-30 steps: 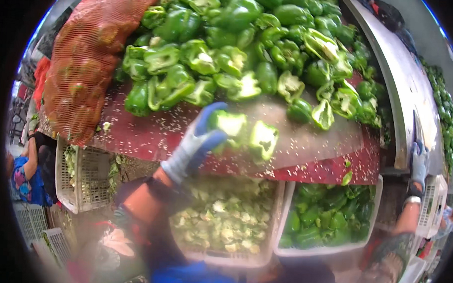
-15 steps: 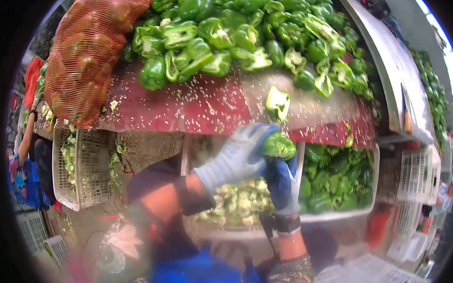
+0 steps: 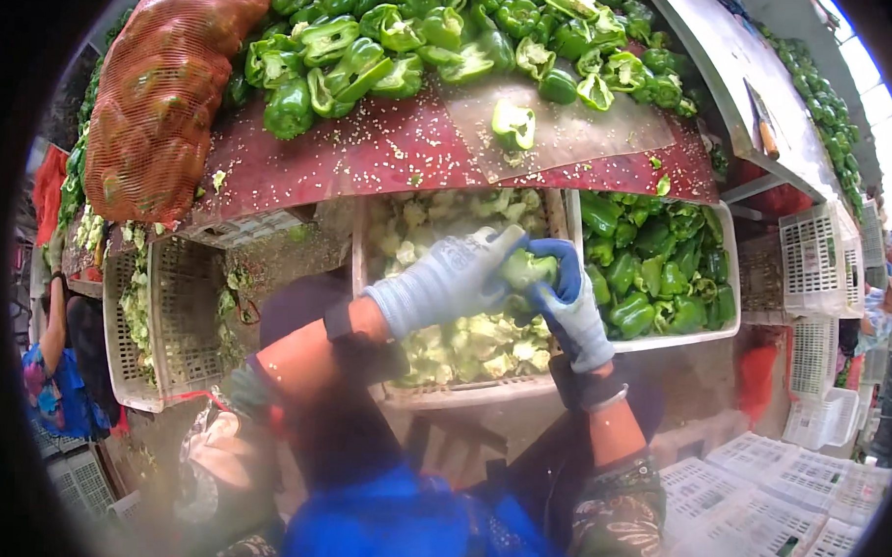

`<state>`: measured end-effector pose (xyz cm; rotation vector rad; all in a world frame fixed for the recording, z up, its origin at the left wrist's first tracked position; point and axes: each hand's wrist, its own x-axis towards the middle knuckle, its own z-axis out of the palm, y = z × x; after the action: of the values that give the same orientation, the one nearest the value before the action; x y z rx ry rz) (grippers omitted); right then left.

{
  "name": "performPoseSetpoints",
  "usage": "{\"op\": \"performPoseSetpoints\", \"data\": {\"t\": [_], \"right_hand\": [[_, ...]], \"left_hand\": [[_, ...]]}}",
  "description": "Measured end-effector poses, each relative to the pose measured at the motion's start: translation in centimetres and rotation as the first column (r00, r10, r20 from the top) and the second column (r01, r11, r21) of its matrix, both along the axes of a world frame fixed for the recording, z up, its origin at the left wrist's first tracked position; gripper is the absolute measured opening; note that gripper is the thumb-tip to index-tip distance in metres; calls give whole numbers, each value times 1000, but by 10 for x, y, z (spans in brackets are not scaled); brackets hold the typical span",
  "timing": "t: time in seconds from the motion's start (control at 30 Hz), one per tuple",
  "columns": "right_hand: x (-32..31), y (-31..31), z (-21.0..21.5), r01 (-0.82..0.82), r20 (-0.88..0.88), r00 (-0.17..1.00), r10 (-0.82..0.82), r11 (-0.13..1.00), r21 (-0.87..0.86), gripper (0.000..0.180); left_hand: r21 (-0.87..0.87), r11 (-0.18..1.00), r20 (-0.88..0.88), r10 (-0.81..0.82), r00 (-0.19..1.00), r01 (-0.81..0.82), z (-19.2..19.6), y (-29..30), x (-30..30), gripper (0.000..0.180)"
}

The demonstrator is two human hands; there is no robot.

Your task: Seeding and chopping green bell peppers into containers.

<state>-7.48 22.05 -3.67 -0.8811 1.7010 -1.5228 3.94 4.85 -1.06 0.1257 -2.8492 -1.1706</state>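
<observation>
Both my hands wear grey-and-blue gloves and meet over a crate of pale pepper cores (image 3: 503, 347). My left hand (image 3: 456, 279) is closed around a green bell pepper (image 3: 531, 271) from the left side. My right hand (image 3: 575, 305) wraps its fingers round the same pepper from the right. Part of the pepper is hidden by the gloves. Beyond the hands, one cut pepper (image 3: 513, 124) lies alone on the table, its pale inside showing. Just right of my right hand stands a white crate (image 3: 731, 279) filled with green peppers.
A heap of whole and cut peppers (image 3: 375, 50) covers the far part of the seed-strewn red table (image 3: 312, 166). An orange mesh sack (image 3: 157, 101) lies at its left. A knife (image 3: 763, 123) rests on a board at right. Another person (image 3: 60, 363) is at far left.
In the picture, the table, its pepper heap and the crates have shifted upward. My hands have come back from the table edge to over the core crate, the pepper still between them.
</observation>
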Motion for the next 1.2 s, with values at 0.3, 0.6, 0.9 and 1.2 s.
{"op": "performPoseSetpoints", "data": {"t": [0.3,0.6,0.9,1.2], "right_hand": [[-44,7,-13,-71,-271,959,87,995,66,41],[-40,-11,-45,271,-8,963,-271,963,-6,25],[-24,-13,-46,482,214,838,-502,865,141,20],[-31,0,-18,284,89,955,-282,959,-15,21]], "left_hand": [[535,814,166,163,973,-227,-16,19,-24,33],[233,941,-102,274,956,-245,-46,28,-46,32],[41,980,-61,199,978,-197,-43,18,-49,33],[294,951,-168,148,975,-93,-26,11,-53,33]]}}
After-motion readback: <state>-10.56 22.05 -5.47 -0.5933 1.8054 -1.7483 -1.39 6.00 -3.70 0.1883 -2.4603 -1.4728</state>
